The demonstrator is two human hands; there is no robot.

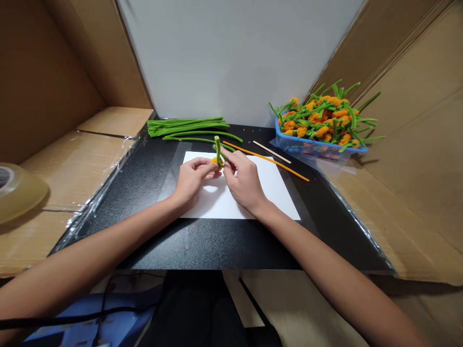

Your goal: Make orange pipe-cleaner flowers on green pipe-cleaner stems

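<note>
Above a white sheet of paper (271, 193), both hands meet at a small orange and green pipe-cleaner piece (218, 153). My left hand (193, 180) pinches its orange part from the left, which the fingers mostly cover. My right hand (243, 179) has thumb and fingers closed on the green stem part at the right. One green end stands upright between the hands. Behind them lies a bundle of green pipe cleaners (184, 126). To the right are an orange pipe cleaner (282, 166) and a thin pale stick (271, 152), both lying diagonally.
A blue basket (318, 146) heaped with orange and green pieces stands at the back right of the black table (224, 246). A roll of clear tape (27, 193) lies on cardboard at the far left. Cardboard walls rise on both sides.
</note>
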